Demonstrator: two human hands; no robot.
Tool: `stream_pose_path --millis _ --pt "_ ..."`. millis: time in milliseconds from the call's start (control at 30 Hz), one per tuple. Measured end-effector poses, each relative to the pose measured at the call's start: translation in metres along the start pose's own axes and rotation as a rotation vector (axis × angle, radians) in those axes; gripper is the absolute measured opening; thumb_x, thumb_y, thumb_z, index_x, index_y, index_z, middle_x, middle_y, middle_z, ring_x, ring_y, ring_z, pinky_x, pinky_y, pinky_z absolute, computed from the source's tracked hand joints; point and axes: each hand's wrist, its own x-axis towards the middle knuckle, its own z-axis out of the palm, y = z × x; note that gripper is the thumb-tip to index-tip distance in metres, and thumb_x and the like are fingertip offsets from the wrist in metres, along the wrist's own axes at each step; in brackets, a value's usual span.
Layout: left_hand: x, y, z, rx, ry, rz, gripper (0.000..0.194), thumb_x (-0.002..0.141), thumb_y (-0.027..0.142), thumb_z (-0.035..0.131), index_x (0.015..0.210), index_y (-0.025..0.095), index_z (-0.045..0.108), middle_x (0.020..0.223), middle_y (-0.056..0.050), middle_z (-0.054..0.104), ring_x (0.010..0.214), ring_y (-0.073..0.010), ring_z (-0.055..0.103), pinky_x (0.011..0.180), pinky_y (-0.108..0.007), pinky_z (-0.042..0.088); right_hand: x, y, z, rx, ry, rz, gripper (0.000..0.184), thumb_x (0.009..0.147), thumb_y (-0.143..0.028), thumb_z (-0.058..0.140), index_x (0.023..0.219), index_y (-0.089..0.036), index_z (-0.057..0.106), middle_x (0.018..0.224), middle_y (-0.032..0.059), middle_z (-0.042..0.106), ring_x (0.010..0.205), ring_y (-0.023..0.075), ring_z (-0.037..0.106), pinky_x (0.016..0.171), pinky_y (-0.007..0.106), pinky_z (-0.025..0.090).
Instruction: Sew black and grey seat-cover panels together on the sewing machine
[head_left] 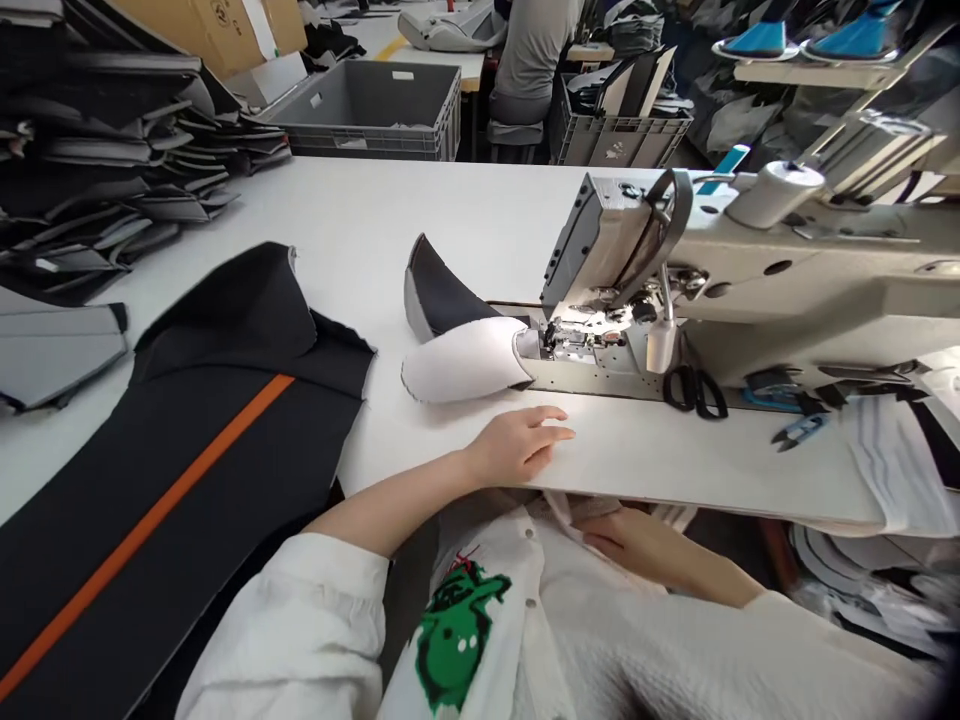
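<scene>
My left hand [521, 442] rests flat on the white table [420, 220] near its front edge, fingers loosely stretched, holding nothing. Just beyond it lies a curved white and dark grey fabric piece [465, 345], one end under the presser foot of the sewing machine [675, 270]. My right hand [637, 545] sits below the table edge against my white shirt; its fingers are mostly hidden by the cloth. A large black fabric panel with an orange stripe [187, 480] lies on the table to my left.
Stacks of black and grey cut pieces [97, 150] fill the far left. Black scissors [694, 388] and blue thread snips [799, 430] lie beside the machine. A grey crate [367, 110] and a seated person [532, 60] are beyond the table.
</scene>
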Motion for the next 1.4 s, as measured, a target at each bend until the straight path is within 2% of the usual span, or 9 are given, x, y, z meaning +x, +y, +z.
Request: stream_pose_path --millis 167,367,533,700,867,1000,1133,1267,1400 --pt "0.002 0.055 0.02 -0.549 -0.481 -0.104 0.042 0.093 0.026 0.046 0.133 0.015 0.049 0.134 -0.008 0.055 0.121 -0.0184 0.053 0.101 -0.03 0.044 -0.018 -0.029 -0.015 0.233 0.028 -0.068 0.037 0.097 -0.034 0.036 0.082 -0.022 0.067 0.076 0.0035 0.068 0.068 0.0182 0.063 0.064 0.029 0.049" --pt "0.003 0.067 0.007 -0.723 -0.988 -0.406 0.042 0.079 0.052 0.067 0.103 0.017 0.063 0.067 0.003 0.062 0.065 -0.0137 0.061 0.059 -0.023 0.049 -0.063 0.01 -0.024 0.132 0.445 0.045 0.023 0.092 -0.046 0.048 0.089 -0.031 0.065 0.081 0.0029 0.07 0.067 0.0183 0.065 0.058 0.03 0.048" --pt "0.027 0.065 -0.02 -0.076 -0.469 -0.172 0.03 0.091 0.043 0.054 0.086 0.016 0.065 0.085 -0.004 0.068 0.081 -0.0145 0.063 0.075 -0.024 0.049 -0.11 0.031 -0.033 -0.053 0.85 0.026 0.015 0.086 -0.035 0.06 0.1 -0.041 0.061 0.076 0.0026 0.067 0.061 0.0158 0.062 0.056 0.033 0.046" --pt "0.052 0.022 -0.011 0.561 -0.088 0.134 0.031 0.099 0.02 0.036 0.098 0.017 0.067 0.118 -0.011 0.064 0.119 -0.0217 0.054 0.11 -0.048 0.035 -0.096 0.026 0.004 -0.113 0.52 -0.149 0.016 0.088 -0.025 0.054 0.097 -0.034 0.064 0.066 0.0047 0.06 0.058 0.0193 0.059 0.051 0.035 0.046" --pt "0.055 -0.015 0.008 0.677 -0.138 0.097 0.031 0.097 0.015 0.037 0.101 0.018 0.068 0.12 -0.013 0.064 0.117 -0.0227 0.057 0.106 -0.05 0.041 -0.056 0.023 0.035 -0.179 0.298 -0.285 0.023 0.091 -0.017 0.046 0.077 -0.024 0.063 0.066 0.0028 0.061 0.06 0.0189 0.059 0.057 0.035 0.047" --pt "0.059 -0.008 0.002 0.657 -0.204 0.037 0.028 0.096 0.022 0.042 0.112 0.022 0.065 0.129 -0.013 0.059 0.118 -0.0241 0.056 0.101 -0.046 0.045 0.002 0.042 -0.009 -0.259 0.528 -0.363 0.029 0.092 -0.023 0.048 0.118 -0.02 0.061 0.116 0.0117 0.064 0.104 0.025 0.058 0.091 0.043 0.045" --pt "0.056 0.001 -0.023 0.883 -0.148 -0.289 0.054 0.088 0.036 0.057 0.137 0.02 0.044 0.142 -0.019 0.045 0.111 -0.0343 0.056 0.086 -0.049 0.051 0.082 0.077 -0.055 -0.405 0.571 -0.302 0.038 0.094 -0.029 0.044 0.125 -0.01 0.057 0.131 0.018 0.054 0.115 0.031 0.052 0.086 0.044 0.046" --pt "0.048 -0.009 -0.042 0.995 -0.245 -0.613 0.058 0.085 0.03 0.059 0.138 0.015 0.042 0.142 -0.025 0.042 0.099 -0.0372 0.06 0.076 -0.049 0.053 0.135 0.095 -0.064 -0.396 0.583 -0.324 0.04 0.093 -0.011 0.033 0.125 -0.007 0.056 0.13 0.015 0.056 0.113 0.0261 0.053 0.092 0.04 0.044" --pt "0.052 -0.009 -0.046 0.786 -0.346 -0.646 0.051 0.091 0.031 0.049 0.139 0.017 0.042 0.141 -0.019 0.045 0.104 -0.0347 0.06 0.081 -0.045 0.053 0.135 0.09 -0.058 -0.321 0.644 -0.277 0.041 0.096 -0.029 0.04 0.127 -0.007 0.055 0.137 0.0192 0.049 0.122 0.0294 0.047 0.098 0.042 0.04"
